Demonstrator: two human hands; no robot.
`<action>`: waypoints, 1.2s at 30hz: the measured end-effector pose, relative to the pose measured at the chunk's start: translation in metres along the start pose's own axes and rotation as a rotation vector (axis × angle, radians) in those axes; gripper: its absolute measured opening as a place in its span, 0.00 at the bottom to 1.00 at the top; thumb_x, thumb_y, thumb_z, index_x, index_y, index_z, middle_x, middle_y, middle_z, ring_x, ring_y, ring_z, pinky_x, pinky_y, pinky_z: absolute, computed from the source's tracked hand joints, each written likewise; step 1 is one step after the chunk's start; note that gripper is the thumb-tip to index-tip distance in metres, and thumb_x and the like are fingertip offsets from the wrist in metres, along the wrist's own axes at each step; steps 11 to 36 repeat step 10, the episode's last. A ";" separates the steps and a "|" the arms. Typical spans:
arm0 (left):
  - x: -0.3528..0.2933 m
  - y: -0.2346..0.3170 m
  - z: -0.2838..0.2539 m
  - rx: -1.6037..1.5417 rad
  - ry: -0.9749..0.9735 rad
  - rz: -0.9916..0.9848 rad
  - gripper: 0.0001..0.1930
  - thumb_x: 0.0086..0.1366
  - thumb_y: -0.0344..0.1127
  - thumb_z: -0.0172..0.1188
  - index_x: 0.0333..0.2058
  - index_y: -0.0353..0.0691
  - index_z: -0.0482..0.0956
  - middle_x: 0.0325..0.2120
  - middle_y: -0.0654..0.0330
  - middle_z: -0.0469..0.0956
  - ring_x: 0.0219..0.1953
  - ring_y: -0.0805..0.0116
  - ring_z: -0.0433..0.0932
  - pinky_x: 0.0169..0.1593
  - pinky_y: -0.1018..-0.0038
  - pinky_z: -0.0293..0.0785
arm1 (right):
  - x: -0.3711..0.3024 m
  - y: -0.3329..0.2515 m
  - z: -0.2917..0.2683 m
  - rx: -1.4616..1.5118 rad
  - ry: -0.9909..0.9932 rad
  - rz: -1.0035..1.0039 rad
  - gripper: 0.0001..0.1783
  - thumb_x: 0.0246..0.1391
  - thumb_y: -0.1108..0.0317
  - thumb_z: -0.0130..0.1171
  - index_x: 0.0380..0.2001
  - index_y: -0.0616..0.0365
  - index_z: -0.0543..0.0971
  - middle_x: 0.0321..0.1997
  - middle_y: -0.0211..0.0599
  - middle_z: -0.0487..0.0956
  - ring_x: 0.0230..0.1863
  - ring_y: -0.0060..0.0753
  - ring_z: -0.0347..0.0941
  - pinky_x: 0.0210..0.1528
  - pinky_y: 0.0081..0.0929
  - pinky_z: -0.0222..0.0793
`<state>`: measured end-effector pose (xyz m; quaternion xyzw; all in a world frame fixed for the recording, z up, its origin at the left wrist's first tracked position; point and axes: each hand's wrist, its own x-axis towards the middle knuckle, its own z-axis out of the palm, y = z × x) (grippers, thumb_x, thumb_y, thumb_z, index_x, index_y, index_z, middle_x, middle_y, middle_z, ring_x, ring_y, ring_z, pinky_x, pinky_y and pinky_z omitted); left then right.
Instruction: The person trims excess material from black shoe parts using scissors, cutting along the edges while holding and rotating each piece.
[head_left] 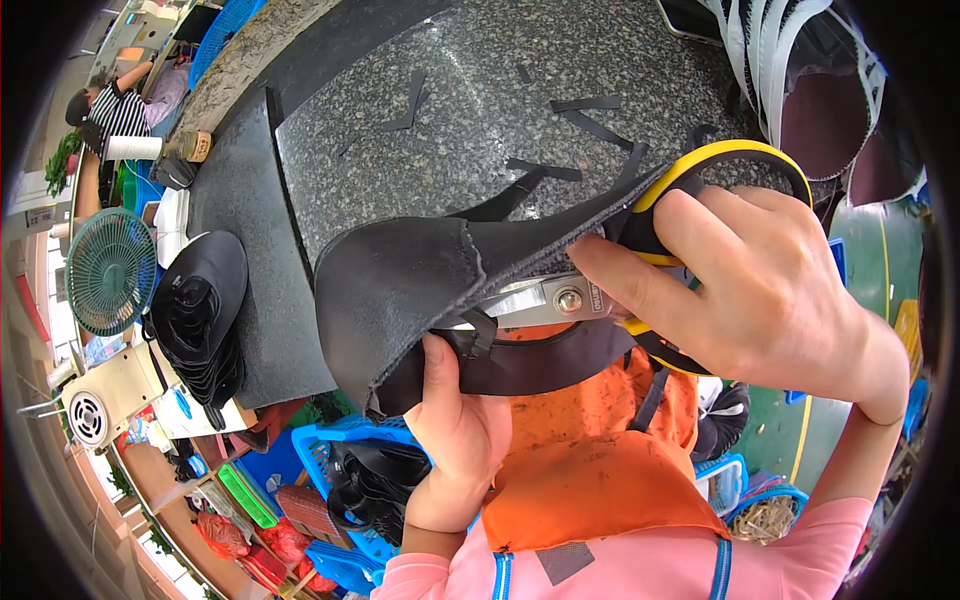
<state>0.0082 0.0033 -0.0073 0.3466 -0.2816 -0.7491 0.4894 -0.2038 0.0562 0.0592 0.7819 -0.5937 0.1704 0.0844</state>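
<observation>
My left hand (455,425) grips the lower edge of a black curved fabric piece (410,280), held up over the speckled granite table (450,90). My right hand (750,285) is closed around scissors with yellow-and-black handles (720,155). The steel blades (535,300) sit against the fabric's edge, partly hidden under it. A black strip (540,365) hangs from the fabric between my hands.
Thin black offcuts (585,105) lie scattered on the table. A stack of black fabric pieces (200,310) sits at the left near a green fan (108,270). Blue baskets (350,470) stand below. White-edged pieces (790,70) hang at the upper right. Another person (115,105) sits far left.
</observation>
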 end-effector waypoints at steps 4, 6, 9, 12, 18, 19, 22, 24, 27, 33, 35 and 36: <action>-0.002 0.001 -0.013 0.055 -0.053 0.038 0.14 0.73 0.35 0.49 0.54 0.41 0.71 0.51 0.61 0.75 0.53 0.67 0.74 0.58 0.66 0.72 | 0.001 0.002 -0.003 0.011 -0.029 -0.023 0.22 0.33 0.65 0.65 0.38 0.54 0.84 0.21 0.28 0.57 0.17 0.23 0.60 0.16 0.24 0.53; -0.003 0.001 -0.012 0.032 -0.077 0.043 0.14 0.73 0.36 0.49 0.55 0.42 0.70 0.52 0.61 0.75 0.53 0.67 0.74 0.57 0.66 0.73 | 0.001 0.002 -0.006 0.024 -0.046 -0.016 0.22 0.33 0.65 0.65 0.39 0.53 0.84 0.21 0.28 0.58 0.17 0.23 0.61 0.16 0.24 0.54; -0.003 0.001 -0.010 0.021 -0.109 0.044 0.15 0.73 0.36 0.49 0.55 0.42 0.70 0.52 0.60 0.74 0.53 0.67 0.74 0.57 0.65 0.73 | -0.001 0.002 -0.004 0.042 -0.060 -0.010 0.23 0.32 0.65 0.65 0.40 0.53 0.84 0.22 0.28 0.58 0.17 0.24 0.61 0.16 0.25 0.54; -0.003 0.002 -0.009 0.032 -0.119 0.037 0.15 0.73 0.36 0.50 0.55 0.43 0.70 0.52 0.60 0.75 0.53 0.67 0.74 0.58 0.64 0.72 | -0.002 0.002 -0.004 0.044 -0.056 -0.007 0.24 0.32 0.65 0.65 0.41 0.53 0.83 0.22 0.28 0.58 0.17 0.24 0.62 0.16 0.25 0.55; -0.003 0.002 -0.009 0.032 -0.119 0.037 0.15 0.73 0.36 0.50 0.55 0.43 0.70 0.52 0.60 0.75 0.53 0.67 0.74 0.58 0.64 0.72 | -0.002 0.002 -0.004 0.044 -0.056 -0.007 0.24 0.32 0.65 0.65 0.41 0.53 0.83 0.22 0.28 0.58 0.17 0.24 0.62 0.16 0.25 0.55; -0.003 0.002 -0.009 0.032 -0.119 0.037 0.15 0.73 0.36 0.50 0.55 0.43 0.70 0.52 0.60 0.75 0.53 0.67 0.74 0.58 0.64 0.72 | -0.002 0.002 -0.004 0.044 -0.056 -0.007 0.24 0.32 0.65 0.65 0.41 0.53 0.83 0.22 0.28 0.58 0.17 0.24 0.62 0.16 0.25 0.55; -0.003 0.002 -0.009 0.032 -0.119 0.037 0.15 0.73 0.36 0.50 0.55 0.43 0.70 0.52 0.60 0.75 0.53 0.67 0.74 0.58 0.64 0.72 | -0.002 0.002 -0.004 0.044 -0.056 -0.007 0.24 0.32 0.65 0.65 0.41 0.53 0.83 0.22 0.28 0.58 0.17 0.24 0.62 0.16 0.25 0.55; -0.003 0.002 -0.009 0.032 -0.119 0.037 0.15 0.73 0.36 0.50 0.55 0.43 0.70 0.52 0.60 0.75 0.53 0.67 0.74 0.58 0.64 0.72 | -0.002 0.002 -0.004 0.044 -0.056 -0.007 0.24 0.32 0.65 0.65 0.41 0.53 0.83 0.22 0.28 0.58 0.17 0.24 0.62 0.16 0.25 0.55; -0.003 0.002 -0.009 0.032 -0.119 0.037 0.15 0.73 0.36 0.50 0.55 0.43 0.70 0.52 0.60 0.75 0.53 0.67 0.74 0.58 0.64 0.72 | -0.002 0.002 -0.004 0.044 -0.056 -0.007 0.24 0.32 0.65 0.65 0.41 0.53 0.83 0.22 0.28 0.58 0.17 0.24 0.62 0.16 0.25 0.55; -0.003 0.002 -0.009 0.032 -0.119 0.037 0.15 0.73 0.36 0.50 0.55 0.43 0.70 0.52 0.60 0.75 0.53 0.67 0.74 0.58 0.64 0.72 | -0.002 0.002 -0.004 0.044 -0.056 -0.007 0.24 0.32 0.65 0.65 0.41 0.53 0.83 0.22 0.28 0.58 0.17 0.24 0.62 0.16 0.25 0.55; -0.003 0.002 -0.009 0.032 -0.119 0.037 0.15 0.73 0.36 0.50 0.55 0.43 0.70 0.52 0.60 0.75 0.53 0.67 0.74 0.58 0.64 0.72 | -0.002 0.002 -0.004 0.044 -0.056 -0.007 0.24 0.32 0.65 0.65 0.41 0.53 0.83 0.22 0.28 0.58 0.17 0.24 0.62 0.16 0.25 0.55; -0.003 0.002 -0.009 0.032 -0.119 0.037 0.15 0.73 0.36 0.50 0.55 0.43 0.70 0.52 0.60 0.75 0.53 0.67 0.74 0.58 0.64 0.72 | -0.002 0.002 -0.004 0.044 -0.056 -0.007 0.24 0.32 0.65 0.65 0.41 0.53 0.83 0.22 0.28 0.58 0.17 0.24 0.62 0.16 0.25 0.55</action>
